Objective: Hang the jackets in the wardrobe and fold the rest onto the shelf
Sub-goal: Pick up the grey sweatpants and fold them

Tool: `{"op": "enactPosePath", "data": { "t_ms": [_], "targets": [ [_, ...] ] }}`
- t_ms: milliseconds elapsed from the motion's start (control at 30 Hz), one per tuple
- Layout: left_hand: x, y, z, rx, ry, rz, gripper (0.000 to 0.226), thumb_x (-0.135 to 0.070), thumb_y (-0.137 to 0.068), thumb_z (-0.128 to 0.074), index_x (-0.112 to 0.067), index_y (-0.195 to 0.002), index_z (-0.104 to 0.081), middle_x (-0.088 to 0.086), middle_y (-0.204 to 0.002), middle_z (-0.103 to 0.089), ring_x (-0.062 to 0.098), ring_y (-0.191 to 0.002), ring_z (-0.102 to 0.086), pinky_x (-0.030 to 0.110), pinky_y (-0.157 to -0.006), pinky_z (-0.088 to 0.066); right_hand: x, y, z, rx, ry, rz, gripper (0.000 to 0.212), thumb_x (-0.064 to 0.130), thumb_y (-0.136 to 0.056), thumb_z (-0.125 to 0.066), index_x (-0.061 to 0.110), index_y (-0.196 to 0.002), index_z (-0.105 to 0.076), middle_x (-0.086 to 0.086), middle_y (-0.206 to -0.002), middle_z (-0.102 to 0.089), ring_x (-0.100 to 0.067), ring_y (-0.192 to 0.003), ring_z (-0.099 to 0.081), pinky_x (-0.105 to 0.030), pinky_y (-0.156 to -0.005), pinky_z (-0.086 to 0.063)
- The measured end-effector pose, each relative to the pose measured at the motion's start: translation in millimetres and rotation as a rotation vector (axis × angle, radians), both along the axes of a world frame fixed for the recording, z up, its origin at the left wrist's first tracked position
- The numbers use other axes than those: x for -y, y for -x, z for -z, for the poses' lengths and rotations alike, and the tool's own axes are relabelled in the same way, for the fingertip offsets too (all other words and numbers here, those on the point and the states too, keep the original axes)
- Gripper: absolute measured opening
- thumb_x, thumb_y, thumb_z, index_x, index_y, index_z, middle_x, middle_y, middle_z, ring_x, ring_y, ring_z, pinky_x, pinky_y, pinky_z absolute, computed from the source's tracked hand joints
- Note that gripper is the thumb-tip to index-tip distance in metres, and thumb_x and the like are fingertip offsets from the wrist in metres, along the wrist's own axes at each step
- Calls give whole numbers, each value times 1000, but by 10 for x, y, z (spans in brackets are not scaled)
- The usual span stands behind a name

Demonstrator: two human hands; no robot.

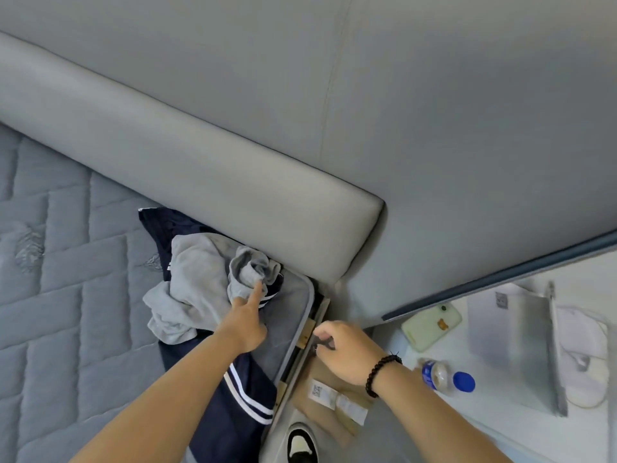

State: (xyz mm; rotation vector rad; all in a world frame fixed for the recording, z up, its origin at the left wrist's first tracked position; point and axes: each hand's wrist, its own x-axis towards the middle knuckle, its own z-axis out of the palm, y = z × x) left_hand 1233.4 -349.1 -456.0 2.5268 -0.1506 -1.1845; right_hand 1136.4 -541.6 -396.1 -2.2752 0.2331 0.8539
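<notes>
Clothes lie heaped on the mattress, right against the padded grey headboard: a crumpled grey garment sits on top of a dark blue jacket with white stripes, both at the mattress edge nearest us. We reach our left hand over the jacket, forefinger straight and touching the bunched grey cloth just below the headboard; the other fingers curl under, and we cannot tell whether this grip has closed on any cloth. Our right hand, with a dark bead bracelet at the wrist, hovers off the mattress edge, its grip pinched together on something small and dark that we cannot make out. Beyond that hand, away from the mattress, a white worktop carries a pale phone and a water bottle with a blue cap.
</notes>
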Motion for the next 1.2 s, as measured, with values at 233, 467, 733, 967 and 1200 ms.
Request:
{"op": "enactPosePath", "data": {
  "t_ms": [233,467,733,967,1200],
  "targets": [
    [25,-164,334,80,-311,113,48,-18,-93,-49,-20,-137,-31,13,-142,-30,34,-118,-51,41,-89,-46,46,-43,262,-51,-29,14,37,25,-97,-46,17,-133,-52,1,-133,-54,-12,-117,-54,-24,-99,-44],
    [-405,-65,111,325,-153,-45,37,-35,-90,-57,-7,-113,-56,7,-107,-51,32,-91,-60,43,-70,-51,-43,-13,65,-68,-11,-34,37,27,-96,-46,18,-132,-52,1,-131,-54,-13,-115,-54,-29,-99,-46],
    [-969,105,-864,673,-47,-135,21,-27,-92,-57,-10,-81,-52,4,-86,-52,24,-67,-45,33,-54,-34,-422,70,-531,4,59,-116,37,28,-96,-46,17,-131,-51,0,-129,-56,-16,-112,-56,-29,-94,-47],
    [-1482,994,-1553,699,351,-103,41,-6,-81,-67,-19,-64,-33,-5,-63,-42,12,-54,-38,28,-50,-32,-1211,738,-1149,136,106,-104,56,28,-95,-49,17,-146,-29,-3,-145,-36,-20,-113,-52,-27,-86,-43],
    [-1760,2179,-2125,708,580,40,40,-3,-82,-59,-22,-67,-27,-5,-53,-30,11,-51,-27,23,-48,-24,-1953,1904,-1545,350,164,25,90,30,-84,-64,22,-152,-5,2,-154,-11,-24,-118,-49,-32,-92,-45]
  ]
}}
